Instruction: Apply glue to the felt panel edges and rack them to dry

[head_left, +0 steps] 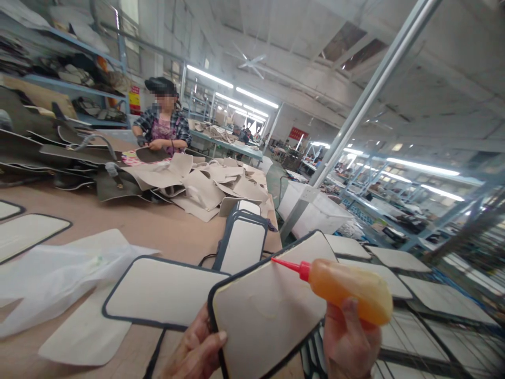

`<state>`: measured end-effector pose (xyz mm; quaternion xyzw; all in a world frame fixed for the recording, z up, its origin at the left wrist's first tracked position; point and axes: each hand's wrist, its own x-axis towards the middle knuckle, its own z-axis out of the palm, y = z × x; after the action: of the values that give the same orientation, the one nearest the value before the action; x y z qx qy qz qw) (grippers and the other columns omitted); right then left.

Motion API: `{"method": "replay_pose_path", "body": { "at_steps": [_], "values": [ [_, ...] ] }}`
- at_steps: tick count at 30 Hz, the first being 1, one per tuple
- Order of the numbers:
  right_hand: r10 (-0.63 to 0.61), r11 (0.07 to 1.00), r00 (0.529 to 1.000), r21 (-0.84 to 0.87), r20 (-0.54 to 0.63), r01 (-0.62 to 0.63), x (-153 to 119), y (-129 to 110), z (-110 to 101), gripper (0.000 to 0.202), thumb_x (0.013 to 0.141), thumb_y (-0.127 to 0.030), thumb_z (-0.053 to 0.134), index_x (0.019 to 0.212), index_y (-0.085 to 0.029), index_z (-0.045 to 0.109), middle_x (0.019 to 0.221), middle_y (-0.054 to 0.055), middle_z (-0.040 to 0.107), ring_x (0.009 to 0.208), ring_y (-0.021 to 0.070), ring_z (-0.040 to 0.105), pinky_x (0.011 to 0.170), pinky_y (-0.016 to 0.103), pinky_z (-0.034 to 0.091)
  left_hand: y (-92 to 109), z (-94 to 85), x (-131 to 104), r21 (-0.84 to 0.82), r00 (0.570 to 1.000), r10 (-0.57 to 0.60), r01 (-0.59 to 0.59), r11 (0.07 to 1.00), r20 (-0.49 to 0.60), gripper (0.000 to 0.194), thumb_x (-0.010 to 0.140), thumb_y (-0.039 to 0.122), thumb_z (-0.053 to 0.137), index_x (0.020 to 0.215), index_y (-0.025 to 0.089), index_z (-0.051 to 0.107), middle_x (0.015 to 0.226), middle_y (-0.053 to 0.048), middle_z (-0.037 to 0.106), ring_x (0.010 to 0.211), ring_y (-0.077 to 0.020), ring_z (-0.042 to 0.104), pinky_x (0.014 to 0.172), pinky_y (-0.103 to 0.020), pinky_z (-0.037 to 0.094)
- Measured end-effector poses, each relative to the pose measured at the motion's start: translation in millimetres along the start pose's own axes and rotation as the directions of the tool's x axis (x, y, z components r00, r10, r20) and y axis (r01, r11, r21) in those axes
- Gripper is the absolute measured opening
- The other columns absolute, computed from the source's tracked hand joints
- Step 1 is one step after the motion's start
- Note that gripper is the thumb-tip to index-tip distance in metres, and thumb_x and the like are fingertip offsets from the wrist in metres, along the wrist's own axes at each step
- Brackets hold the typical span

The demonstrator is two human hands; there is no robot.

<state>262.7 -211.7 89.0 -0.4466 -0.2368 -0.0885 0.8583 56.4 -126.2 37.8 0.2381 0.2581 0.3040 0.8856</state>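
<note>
My left hand [201, 345] grips the lower left edge of a beige panel [272, 310] with a dark border, thumb on top. The panel is tilted up in front of me. In my right hand [351, 337] is a squeeze bottle [351, 289] of amber liquid with a red nozzle. The nozzle tip is at the panel's upper border, and a thin line of yellowish liquid shows along the panel's edge. Left of it, another bordered panel [158, 289] lies flat on the table [173, 237].
A stack of bordered panels [244, 239] stands behind, with loose beige pieces [205, 189] beyond. White plastic film [71, 273] lies at left. More panels [445, 295] rest on a rack at right. A person [165, 123] handles a dark piece across the table. A metal post [355, 116] rises at right.
</note>
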Motion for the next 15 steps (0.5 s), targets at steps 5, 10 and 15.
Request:
{"method": "replay_pose_path", "body": {
  "at_steps": [5,10,15],
  "values": [
    [0.068,0.996,0.998,0.048,0.005,-0.068,-11.6,-2.6,8.3,0.043,0.064,-0.024,0.077,0.104,-0.019,0.063,0.096,0.003,0.068,0.093,0.0178,0.063,0.069,0.02,0.051,-1.4,-1.1,3.7,0.004,1.0,0.003,-0.003,1.0,0.027,0.088,0.063,0.022,0.077,0.14,0.026,0.035,0.113,-0.012,0.067,0.105,-0.0297,0.061,0.084,-0.037,0.049],
    [0.173,0.983,0.983,0.043,0.056,-0.176,-37.8,0.0,15.3,0.049,0.064,-0.026,0.077,0.11,-0.02,0.061,0.088,0.003,0.07,0.079,0.0162,0.066,0.068,0.02,0.052,-2.4,0.7,9.0,-0.002,0.999,0.009,-0.009,1.0,0.031,0.09,0.062,0.023,0.079,0.141,0.025,0.034,0.115,-0.011,0.066,0.106,-0.0293,0.06,0.085,-0.036,0.049],
    [0.201,0.974,0.978,0.092,0.061,-0.206,-39.1,-6.2,16.6,0.046,0.065,-0.027,0.077,0.108,-0.021,0.062,0.083,0.002,0.069,0.067,0.0144,0.065,0.058,0.02,0.052,4.4,-1.6,10.7,0.014,1.0,-0.02,0.021,1.0,-0.011,0.092,0.064,0.019,0.077,0.143,0.025,0.03,0.114,-0.011,0.067,0.103,-0.0293,0.062,0.086,-0.037,0.05]
  ]
}}
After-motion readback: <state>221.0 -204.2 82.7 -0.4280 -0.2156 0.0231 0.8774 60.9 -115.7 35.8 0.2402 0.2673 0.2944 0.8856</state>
